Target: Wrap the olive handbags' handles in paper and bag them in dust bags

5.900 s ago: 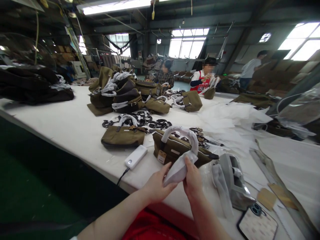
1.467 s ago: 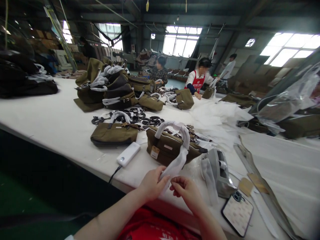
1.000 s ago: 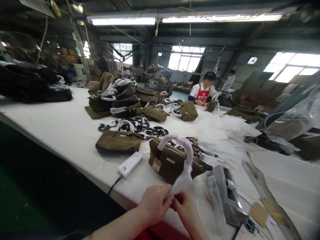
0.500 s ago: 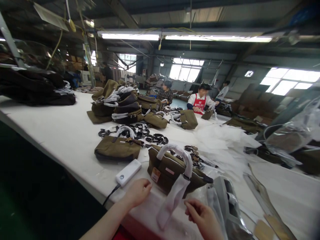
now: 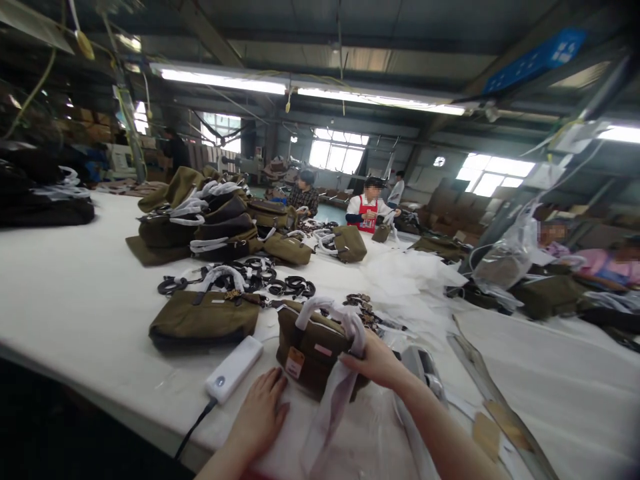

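Note:
An olive-green handbag (image 5: 313, 363) stands upright in front of me, a paper tag and a pink label on its side. White wrapping covers its handles (image 5: 313, 307), and a long white strip (image 5: 333, 407) hangs down over its front. My right hand (image 5: 375, 360) grips the bag at its right end, where the wrapped handle meets the body; part of the grip is hidden. Palm down on the table, my left hand (image 5: 263, 403) rests by the bag's lower left corner with fingers stretched out. A white box-shaped device (image 5: 234, 368) with a black cable lies beside that hand.
Another olive handbag (image 5: 205, 320) lies to the left, with coiled black straps (image 5: 290, 287) behind it. Farther back is a pile of bags (image 5: 220, 220). White sheets (image 5: 410, 273) and a grey dispenser-like object (image 5: 425, 373) are to the right. Co-workers (image 5: 367, 207) sit across the table.
My right hand has moved up from beside the hanging strip and taken hold of the bag's right end. My left hand has uncurled and lowered onto the table. The view has turned right.

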The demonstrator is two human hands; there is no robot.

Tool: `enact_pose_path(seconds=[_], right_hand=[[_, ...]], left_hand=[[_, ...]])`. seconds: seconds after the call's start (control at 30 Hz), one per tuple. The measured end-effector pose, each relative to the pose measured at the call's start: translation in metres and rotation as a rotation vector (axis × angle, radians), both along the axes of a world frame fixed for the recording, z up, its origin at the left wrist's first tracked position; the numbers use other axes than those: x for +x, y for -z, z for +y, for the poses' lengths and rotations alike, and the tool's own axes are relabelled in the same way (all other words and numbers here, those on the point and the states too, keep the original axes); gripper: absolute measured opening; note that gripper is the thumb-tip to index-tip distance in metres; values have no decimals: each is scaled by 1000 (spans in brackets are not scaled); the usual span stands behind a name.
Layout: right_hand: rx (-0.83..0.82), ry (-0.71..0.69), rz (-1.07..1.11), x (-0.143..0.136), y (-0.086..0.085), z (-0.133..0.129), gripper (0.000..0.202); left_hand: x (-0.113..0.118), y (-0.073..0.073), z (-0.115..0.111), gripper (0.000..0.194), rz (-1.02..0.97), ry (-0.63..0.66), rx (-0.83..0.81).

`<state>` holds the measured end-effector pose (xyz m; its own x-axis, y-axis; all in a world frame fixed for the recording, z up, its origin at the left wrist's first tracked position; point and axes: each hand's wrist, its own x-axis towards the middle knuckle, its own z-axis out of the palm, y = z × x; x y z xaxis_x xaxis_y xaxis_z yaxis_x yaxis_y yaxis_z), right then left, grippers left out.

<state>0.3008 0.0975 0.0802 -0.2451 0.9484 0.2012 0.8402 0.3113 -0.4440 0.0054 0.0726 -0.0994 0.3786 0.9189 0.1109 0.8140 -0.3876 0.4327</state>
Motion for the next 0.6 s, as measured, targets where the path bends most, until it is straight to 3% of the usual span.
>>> enact_pose_path(seconds=[0.13, 0.3, 0.47, 0.6], right_hand=[[-28, -27, -33, -15, 7, 6, 32], [-27, -15, 12, -15, 8, 1, 35], [-23, 67, -2, -13, 17, 2, 42], [35, 166, -62, -22, 6, -20, 43]], left_hand=[[-1, -2, 1, 51, -13, -14, -8], [-2, -1, -1, 51, -12, -6, -6], [-1, -14, -3, 50, -25, -14, -11], [-1, -10, -7, 49, -53, -4, 3]])
